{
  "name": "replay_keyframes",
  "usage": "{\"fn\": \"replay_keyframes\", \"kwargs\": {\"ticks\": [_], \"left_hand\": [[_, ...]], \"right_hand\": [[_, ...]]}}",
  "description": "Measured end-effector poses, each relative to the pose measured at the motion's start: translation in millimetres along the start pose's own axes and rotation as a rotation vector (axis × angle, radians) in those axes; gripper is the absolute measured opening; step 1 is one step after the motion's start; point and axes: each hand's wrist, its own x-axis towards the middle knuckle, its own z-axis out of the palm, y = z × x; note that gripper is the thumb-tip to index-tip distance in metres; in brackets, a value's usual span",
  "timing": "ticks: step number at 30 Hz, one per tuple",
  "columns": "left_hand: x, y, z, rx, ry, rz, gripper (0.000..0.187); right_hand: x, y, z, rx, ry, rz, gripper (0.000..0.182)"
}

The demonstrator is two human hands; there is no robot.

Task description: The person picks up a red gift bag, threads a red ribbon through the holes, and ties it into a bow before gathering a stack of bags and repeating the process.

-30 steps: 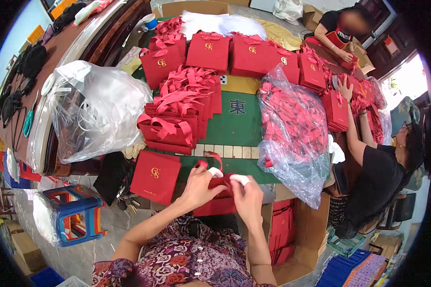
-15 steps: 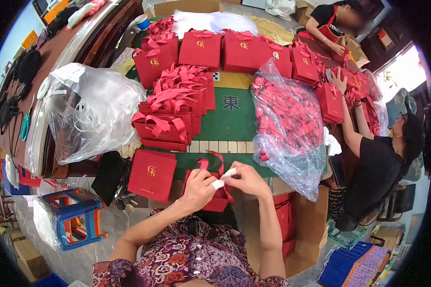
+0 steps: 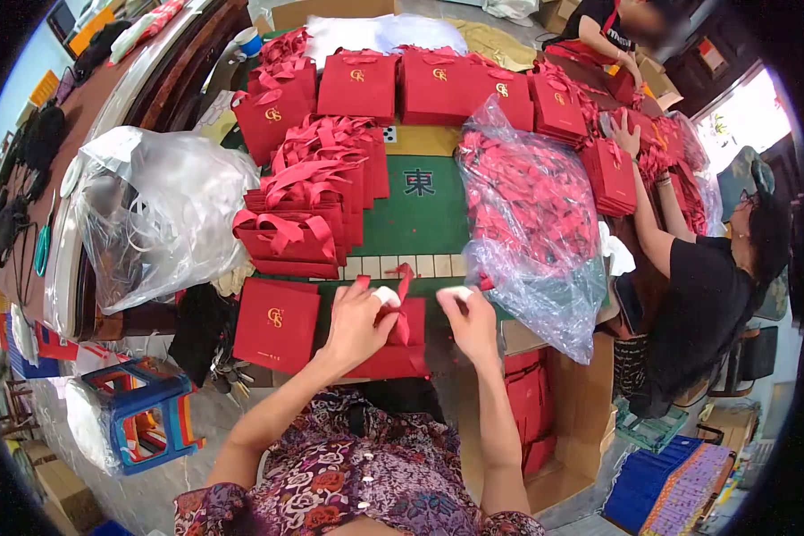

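Note:
A red paper gift bag [image 3: 409,355] lies in front of me at the table's near edge, with its ribbon handle [image 3: 404,313] standing up. My left hand [image 3: 355,323] is closed on the ribbon at the bag's top, a white wrapping on one finger. Right of the bag and apart from it, my right hand [image 3: 470,329] is raised with its fingers curled in a pinch; white wrapping covers a fingertip there too. Whatever it may hold is hidden. Another red bag [image 3: 275,323] with gold lettering lies flat to the left.
Stacked red bags [image 3: 299,201] stand behind my left hand. A clear plastic sack of red ribbons [image 3: 531,205] lies to the right, a plastic sack of white ribbons [image 3: 165,214] to the left. A co-worker [image 3: 710,286] sits at right; another person stands farther back. Below is a carton [image 3: 582,420].
My right hand has moved right, away from the bag and my left hand. The left hand remains at the ribbon, slightly higher. The whole view has shifted a little.

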Motion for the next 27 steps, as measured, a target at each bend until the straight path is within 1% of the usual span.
{"fn": "replay_keyframes", "kwargs": {"ticks": [1,3,5,6,7,9,10,12,13,15,16,17,19,20,21,22,23,25,26,27], "left_hand": [[3.7,-4.3,2.6,0.012,0.015,-0.019,0.017],[9.9,-9.0,8.1,0.022,0.029,-0.04,0.017],[13.3,-10.9,14.2,0.114,0.025,-0.054,0.019],[11.9,-15.7,17.7,0.105,0.007,-0.038,0.025],[10.5,-17.3,20.4,0.105,0.006,-0.04,0.025],[7.8,-16.5,22.4,0.115,0.094,-0.039,0.029],[5.0,-14.3,20.3,0.117,0.095,-0.04,0.029],[-6.4,-7.6,11.0,0.09,0.194,-0.027,0.031],[-14.5,-5.9,7.4,0.093,0.196,-0.03,0.031],[-32.6,-2.6,-0.2,-0.088,0.147,-0.05,0.029],[-40.5,2.8,-5.9,-0.191,0.052,-0.09,0.025],[-50.7,6.7,-8.0,-0.272,-0.029,-0.112,0.034],[-64.0,18.1,-7.8,-0.59,-0.183,-0.207,0.041],[-74.8,18.7,0.7,-0.671,-0.206,-0.247,0.044],[-82.4,17.2,9.7,-0.753,-0.23,-0.285,0.049],[-82.2,17.4,12.4,-0.717,-0.232,-0.185,0.048],[-86.8,13.8,16.7,-0.689,-0.263,-0.209,0.039],[-82.6,20.1,6.5,-0.876,-0.265,-0.355,0.028],[-81.5,19.3,0.7,-0.872,-0.259,-0.355,0.028],[-81.0,16.5,-6.3,-0.764,-0.299,-0.391,0.024]], "right_hand": [[-9.4,-3.7,-8.4,0.003,-0.002,-0.001,0.02],[-29.8,-14.3,-24.3,-0.005,-0.285,0.08,0.022],[-45.2,-16.9,-26.3,-0.152,-0.432,0.047,0.026],[-54.3,-12.5,-22.4,-0.183,-0.435,0.024,0.03],[-60.8,-13.4,-17.9,-0.248,-0.41,-0.008,0.029],[-68.4,-5.7,-8.0,-0.366,-0.362,-0.117,0.027],[-68.7,-4.0,-10.2,-0.365,-0.363,-0.118,0.027],[-68.4,-5.8,-18.7,-0.308,-0.412,-0.014,0.021],[-66.5,-13.8,-22.6,-0.305,-0.415,-0.017,0.021],[-59.3,-28.8,-30.0,0.078,-0.375,0.216,0.015],[-57.4,-17.5,-21.6,0.305,-0.386,0.228,0.012],[-58.6,-9.4,-18.0,0.307,-0.392,0.222,0.012],[-47.4,-34.8,-11.4,0.717,-0.385,0.365,0.01],[-43.7,-44.7,-6.1,0.797,-0.367,0.408,0.008],[-42.2,-47.8,1.6,0.799,-0.377,0.402,0.008],[-40.4,-49.0,9.4,0.855,-0.317,0.396,0.008],[-38.2,-49.1,15.6,0.91,-0.255,0.392,0.008],[-37.5,-48.7,22.1,0.975,-0.236,0.372,0.008],[-37.6,-48.8,23.2,0.95,-0.193,0.358,0.009],[-38.5,-48.1,23.6,0.924,-0.147,0.346,0.009]]}}
